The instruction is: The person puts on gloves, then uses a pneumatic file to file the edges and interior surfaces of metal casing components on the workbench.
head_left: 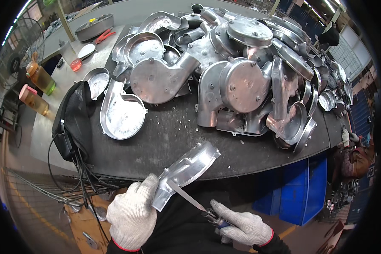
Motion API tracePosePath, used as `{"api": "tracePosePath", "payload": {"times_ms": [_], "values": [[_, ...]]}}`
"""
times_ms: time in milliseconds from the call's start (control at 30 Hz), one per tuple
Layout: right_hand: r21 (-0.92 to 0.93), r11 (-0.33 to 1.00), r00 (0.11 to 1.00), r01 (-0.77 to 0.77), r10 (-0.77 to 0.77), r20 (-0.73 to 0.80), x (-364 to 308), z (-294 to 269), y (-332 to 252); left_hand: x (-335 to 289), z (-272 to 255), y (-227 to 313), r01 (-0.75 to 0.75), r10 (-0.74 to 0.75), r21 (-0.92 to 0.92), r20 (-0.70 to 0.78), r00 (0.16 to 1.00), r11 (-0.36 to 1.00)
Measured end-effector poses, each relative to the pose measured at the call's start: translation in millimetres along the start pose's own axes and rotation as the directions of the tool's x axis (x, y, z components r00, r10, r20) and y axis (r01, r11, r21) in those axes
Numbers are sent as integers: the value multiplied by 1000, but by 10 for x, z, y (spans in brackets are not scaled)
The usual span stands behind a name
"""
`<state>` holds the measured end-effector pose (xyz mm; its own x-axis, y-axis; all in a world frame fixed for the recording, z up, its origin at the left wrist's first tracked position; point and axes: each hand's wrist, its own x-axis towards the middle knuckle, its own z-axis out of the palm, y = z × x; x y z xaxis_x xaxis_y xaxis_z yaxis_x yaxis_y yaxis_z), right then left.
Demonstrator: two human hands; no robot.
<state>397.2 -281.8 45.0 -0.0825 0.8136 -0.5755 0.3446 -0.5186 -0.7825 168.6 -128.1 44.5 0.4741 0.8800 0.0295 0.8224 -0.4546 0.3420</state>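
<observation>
My left hand (133,213), in a white knit glove with a red cuff edge, is closed on the outlet end of a silvery cast-metal blower housing (195,164). The housing is tilted on its edge over the near edge of the table. My right hand (242,224), gloved the same way, is wrapped round the handle of a file-like tool (187,196) with a long, flat, narrow blade. Part of the handle shows blue between the fingers. The blade's far end meets the housing near its outlet, close to my left hand.
A large heap of similar metal housings (241,84) covers the far table. One housing (122,111) lies apart beside a black mesh bag (74,120) with cables. Bottles (40,74) and red-handled pliers (105,36) lie left. Blue bins (294,192) stand below right; another person (354,158) works beyond.
</observation>
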Motion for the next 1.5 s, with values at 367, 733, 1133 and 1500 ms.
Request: {"api": "tracePosePath", "payload": {"times_ms": [367, 733, 1133, 1500], "values": [[78, 981, 975, -177, 164, 149, 29, -43, -92, -36, 47, -6, 92, -93, -39, -27, 995, 995], [276, 928, 968, -250, 231, 99, 24, -28, -49, -8, 12, 66, 74, -74, 25, -12, 997, 997], [-824, 562, 873, -77, -361, -327, -113, 232, -23, 99, -103, 231, 17, -22, 96, 45, 999, 995], [-891, 436, 805, -126, -479, -348, -91, 190, -135, 61, -15, 236, 5, -4, 121, -9, 1000, 993]]}}
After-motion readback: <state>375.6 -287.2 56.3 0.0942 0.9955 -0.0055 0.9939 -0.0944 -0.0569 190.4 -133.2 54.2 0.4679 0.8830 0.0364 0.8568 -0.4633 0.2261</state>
